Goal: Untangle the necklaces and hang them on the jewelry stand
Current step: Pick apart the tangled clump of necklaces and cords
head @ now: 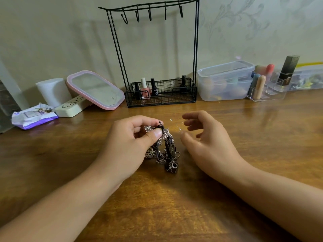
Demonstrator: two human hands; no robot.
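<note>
- Bench [174, 206]: brown wood surface; it carries every item listed below.
- Jewelry stand [153, 49]: black wire frame, upright at the rear centre against the wall. All five hooks on the top bar are bare. Its mesh basket base holds nail polish bottles [145, 89].
- Clear lidded container [225, 81]: just right of the stand's base, contents blurred.
- Pink-framed mirror [96, 89]: tilted back, just left of the stand's base.
- Clear organizer [267, 88]: right of the container, holding upright cosmetic tubes.
- Purple packet [33, 117]: far left on the bench.
- Left hand [129, 145]: thumb and fingers [155, 134] pinch the top of the tangle and hold it raised.
- Right hand [208, 138]: just beside the tangle, apart from it; fingers loosely curved and spread, gripping nothing.
- Tangled necklaces [166, 149]: one clump of silver chains, dark cord and pendants, centre of the bench between the two hands. The upper end is lifted; the lower end, with a camera-shaped charm [173, 166], rests on the bench.
</note>
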